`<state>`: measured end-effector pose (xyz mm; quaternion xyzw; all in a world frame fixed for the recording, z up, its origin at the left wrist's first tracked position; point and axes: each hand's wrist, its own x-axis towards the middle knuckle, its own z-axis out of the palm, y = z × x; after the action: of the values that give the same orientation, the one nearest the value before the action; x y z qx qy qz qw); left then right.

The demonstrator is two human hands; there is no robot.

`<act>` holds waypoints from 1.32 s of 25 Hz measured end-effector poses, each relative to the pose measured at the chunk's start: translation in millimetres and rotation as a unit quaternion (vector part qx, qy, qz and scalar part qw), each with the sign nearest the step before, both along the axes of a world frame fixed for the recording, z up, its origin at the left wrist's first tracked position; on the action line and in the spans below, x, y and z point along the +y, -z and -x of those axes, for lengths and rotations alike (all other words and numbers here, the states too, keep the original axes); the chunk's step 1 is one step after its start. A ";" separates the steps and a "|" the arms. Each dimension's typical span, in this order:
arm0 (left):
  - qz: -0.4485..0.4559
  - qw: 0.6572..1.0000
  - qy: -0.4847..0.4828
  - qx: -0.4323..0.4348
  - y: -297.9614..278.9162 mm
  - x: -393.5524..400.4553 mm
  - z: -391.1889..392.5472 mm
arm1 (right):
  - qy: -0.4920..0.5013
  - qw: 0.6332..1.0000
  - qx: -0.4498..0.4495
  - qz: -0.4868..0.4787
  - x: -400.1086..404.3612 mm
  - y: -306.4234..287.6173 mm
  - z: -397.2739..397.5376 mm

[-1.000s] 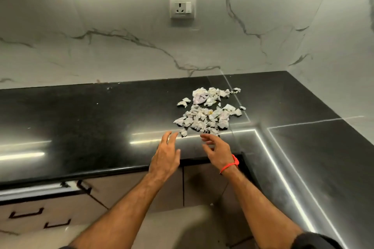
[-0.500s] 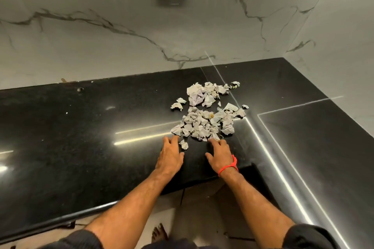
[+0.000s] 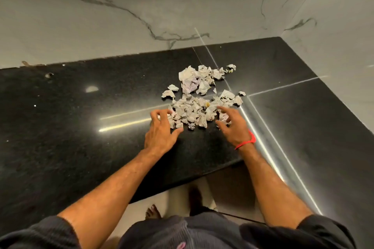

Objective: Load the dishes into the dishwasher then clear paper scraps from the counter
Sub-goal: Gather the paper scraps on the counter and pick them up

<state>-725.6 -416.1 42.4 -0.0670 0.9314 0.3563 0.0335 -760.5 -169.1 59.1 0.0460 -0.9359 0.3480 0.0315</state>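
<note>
1. The pile of crumpled white paper scraps [image 3: 199, 97] lay on the glossy black stone surface [image 3: 70, 127], near the inner corner where two slabs met, below the grey-veined white marble wall [image 3: 121, 16].
2. The left hand [image 3: 162, 129] rested on the surface at the pile's left edge, fingers curled and spread; its fingertips touched the nearest scraps, and I could not tell whether any scrap was pinched between them.
3. The right hand [image 3: 230, 125], with a red band [image 3: 245, 141] at the wrist, sat at the pile's right edge, fingers loosely curled over a few scraps (some showed pale under the fingers), half closed rather than clenched.
4. Judged from this view, the paper-clearing half of the task was only beginning: nearly the whole pile sat on the surface, in two loose clusters, a farther one toward the wall and a nearer, wider one between the hands.
5. Two small scraps lay apart to the left of the farther cluster, and one tiny piece sat off to the right near the slab seam; these would need a separate sweep.
6. The dishwasher and the dishes were not in view, so whether that part was finished could not be told from here.
7. No bin, bag or other container was visible, and nothing held any scraps; where the paper would go was not shown.
8. Light paper like this probably scatters easily, so cupping both hands inward looked the sensible move.
</note>
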 end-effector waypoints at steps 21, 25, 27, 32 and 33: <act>0.055 0.994 0.069 -0.071 -4.9 69.8 74.7 | -0.306 0.946 -0.104 -0.033 -18.1 18.0 106.6; -0.032 0.999 0.017 -0.009 -21.4 58.3 76.7 | -0.338 0.939 -0.049 0.038 -31.6 0.3 121.2; -0.061 0.998 -0.007 0.024 -33.4 52.4 74.2 | -0.344 0.935 -0.040 0.078 -42.9 -11.3 124.8; -0.071 0.992 -0.091 0.052 -45.4 29.2 52.1 | -0.391 0.909 -0.046 0.140 -85.0 -28.0 116.0; -0.069 0.989 -0.113 0.059 -45.0 21.8 41.4 | -0.403 0.902 -0.049 0.144 -97.2 -29.1 109.1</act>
<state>-767.0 -394.3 87.3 -0.1482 0.8914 0.4245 -0.0572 -869.6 -266.3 88.2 0.3970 -0.7774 0.4638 -0.1514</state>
